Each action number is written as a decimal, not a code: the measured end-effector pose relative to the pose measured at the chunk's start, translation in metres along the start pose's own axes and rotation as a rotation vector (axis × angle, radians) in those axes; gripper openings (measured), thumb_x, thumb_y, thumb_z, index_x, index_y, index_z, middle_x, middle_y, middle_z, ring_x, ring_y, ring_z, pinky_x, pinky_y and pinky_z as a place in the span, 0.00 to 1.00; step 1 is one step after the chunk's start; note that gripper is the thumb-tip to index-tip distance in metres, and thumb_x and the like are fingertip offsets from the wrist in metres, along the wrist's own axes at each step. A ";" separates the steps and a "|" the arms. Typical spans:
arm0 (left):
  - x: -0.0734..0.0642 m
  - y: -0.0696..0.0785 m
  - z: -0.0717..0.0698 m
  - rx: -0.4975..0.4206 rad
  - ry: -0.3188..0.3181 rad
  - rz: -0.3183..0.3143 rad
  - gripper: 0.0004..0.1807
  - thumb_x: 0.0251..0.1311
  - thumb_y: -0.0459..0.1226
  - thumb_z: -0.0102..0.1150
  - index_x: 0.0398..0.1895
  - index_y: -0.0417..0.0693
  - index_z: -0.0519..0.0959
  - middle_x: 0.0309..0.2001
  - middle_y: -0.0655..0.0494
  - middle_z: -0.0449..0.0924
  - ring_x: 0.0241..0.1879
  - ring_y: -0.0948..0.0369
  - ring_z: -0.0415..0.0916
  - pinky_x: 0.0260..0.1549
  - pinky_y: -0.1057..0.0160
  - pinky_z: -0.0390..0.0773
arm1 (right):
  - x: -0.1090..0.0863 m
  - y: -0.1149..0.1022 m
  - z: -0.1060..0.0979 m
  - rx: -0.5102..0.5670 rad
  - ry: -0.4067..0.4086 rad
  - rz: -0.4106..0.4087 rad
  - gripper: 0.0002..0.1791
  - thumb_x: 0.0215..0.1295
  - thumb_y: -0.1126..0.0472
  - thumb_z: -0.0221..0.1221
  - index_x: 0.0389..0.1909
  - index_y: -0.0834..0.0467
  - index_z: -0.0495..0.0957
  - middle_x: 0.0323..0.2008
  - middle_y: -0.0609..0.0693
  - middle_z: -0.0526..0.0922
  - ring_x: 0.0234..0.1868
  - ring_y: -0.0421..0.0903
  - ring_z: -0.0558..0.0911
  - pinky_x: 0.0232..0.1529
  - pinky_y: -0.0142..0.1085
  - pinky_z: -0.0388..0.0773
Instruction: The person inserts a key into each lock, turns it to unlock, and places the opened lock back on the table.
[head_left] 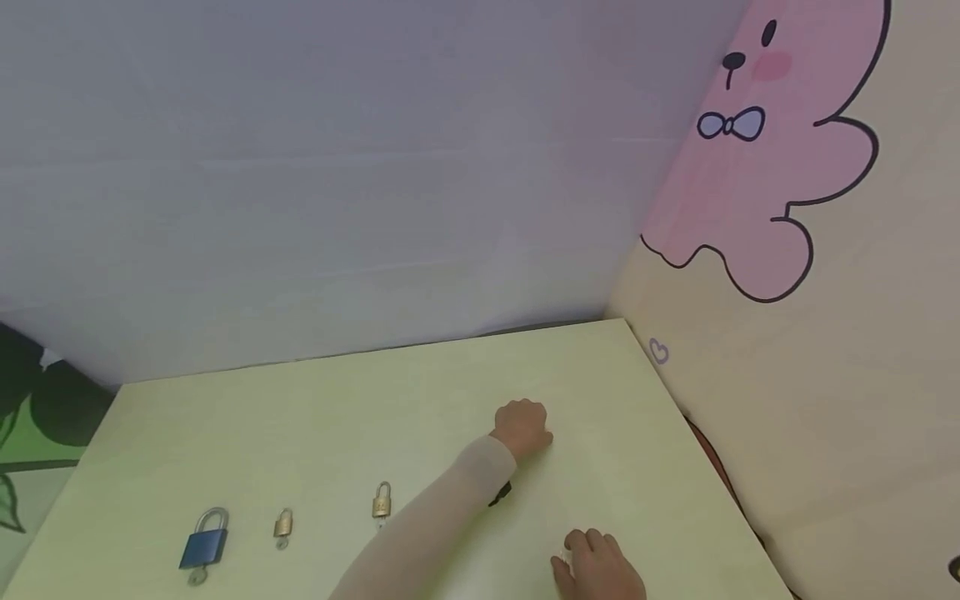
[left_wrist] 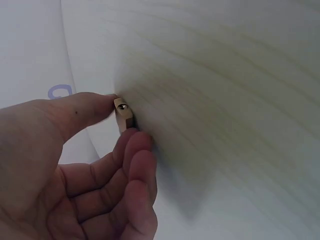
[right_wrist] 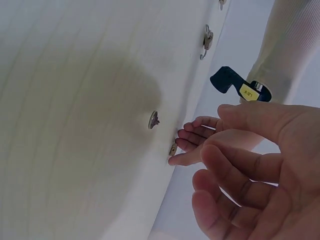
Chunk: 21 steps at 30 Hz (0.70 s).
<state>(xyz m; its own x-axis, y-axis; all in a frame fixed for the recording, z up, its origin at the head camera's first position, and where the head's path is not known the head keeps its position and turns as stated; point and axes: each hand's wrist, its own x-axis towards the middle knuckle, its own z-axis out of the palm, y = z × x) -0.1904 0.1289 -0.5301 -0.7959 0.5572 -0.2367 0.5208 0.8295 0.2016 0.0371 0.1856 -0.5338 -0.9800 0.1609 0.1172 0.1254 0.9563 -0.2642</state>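
Note:
My left hand (head_left: 522, 429) reaches out over the right half of the table. Its thumb and fingertips pinch a small brass padlock (left_wrist: 123, 109), whose keyhole faces the left wrist camera. The shackle is hidden. My right hand (head_left: 600, 568) is nearer the front with its fingers loosely bent, holding nothing. Just beyond its fingertips, in the right wrist view, a small round metal piece (right_wrist: 153, 120), like a key's head, lies on the table. Beyond that piece the left hand (right_wrist: 200, 137) shows with the brass padlock.
On the left of the pale table (head_left: 247, 433) lie a large blue padlock (head_left: 203, 548), a small brass padlock (head_left: 283, 523) and another brass padlock (head_left: 382, 504), keys at their lower ends. Walls border the back and right edges. The left sleeve (head_left: 427, 533) crosses the table's middle.

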 end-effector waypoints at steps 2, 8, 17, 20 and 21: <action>0.002 -0.003 0.003 -0.008 0.000 -0.004 0.18 0.64 0.46 0.62 0.19 0.49 0.72 0.16 0.59 0.64 0.16 0.62 0.59 0.16 0.62 0.62 | 0.001 0.001 0.002 0.002 0.018 -0.011 0.15 0.49 0.53 0.75 0.27 0.53 0.78 0.22 0.40 0.68 0.22 0.40 0.68 0.20 0.32 0.67; 0.000 -0.010 0.003 -0.030 0.017 -0.023 0.21 0.61 0.48 0.64 0.17 0.50 0.70 0.16 0.59 0.61 0.16 0.63 0.58 0.15 0.63 0.60 | 0.009 0.005 0.003 0.012 -0.033 0.004 0.15 0.52 0.53 0.74 0.28 0.53 0.77 0.22 0.41 0.68 0.23 0.41 0.68 0.21 0.33 0.68; -0.014 -0.008 -0.006 -0.029 0.020 -0.027 0.22 0.60 0.52 0.64 0.16 0.51 0.72 0.14 0.61 0.61 0.14 0.64 0.57 0.15 0.64 0.59 | 0.021 0.017 0.008 -0.010 -0.337 0.110 0.15 0.61 0.51 0.67 0.31 0.57 0.75 0.25 0.46 0.68 0.27 0.45 0.69 0.27 0.38 0.71; -0.021 -0.008 -0.012 -0.038 0.022 -0.022 0.22 0.60 0.51 0.64 0.15 0.52 0.71 0.14 0.62 0.60 0.14 0.65 0.56 0.14 0.64 0.58 | 0.026 0.021 0.012 -0.026 -0.384 0.132 0.15 0.62 0.51 0.67 0.31 0.57 0.75 0.25 0.46 0.68 0.28 0.45 0.70 0.29 0.39 0.73; -0.024 -0.007 -0.014 -0.043 0.024 -0.016 0.22 0.60 0.50 0.64 0.15 0.52 0.71 0.13 0.62 0.60 0.14 0.65 0.56 0.14 0.65 0.58 | 0.028 0.022 0.014 -0.028 -0.391 0.140 0.15 0.62 0.51 0.67 0.30 0.57 0.75 0.24 0.46 0.68 0.27 0.45 0.70 0.29 0.39 0.73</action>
<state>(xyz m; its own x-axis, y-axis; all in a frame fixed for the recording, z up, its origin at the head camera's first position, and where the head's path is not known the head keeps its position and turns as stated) -0.1796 0.1092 -0.5127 -0.8116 0.5425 -0.2170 0.4948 0.8356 0.2386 0.0101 0.2083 -0.5495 -0.9375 0.1898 -0.2915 0.2601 0.9390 -0.2250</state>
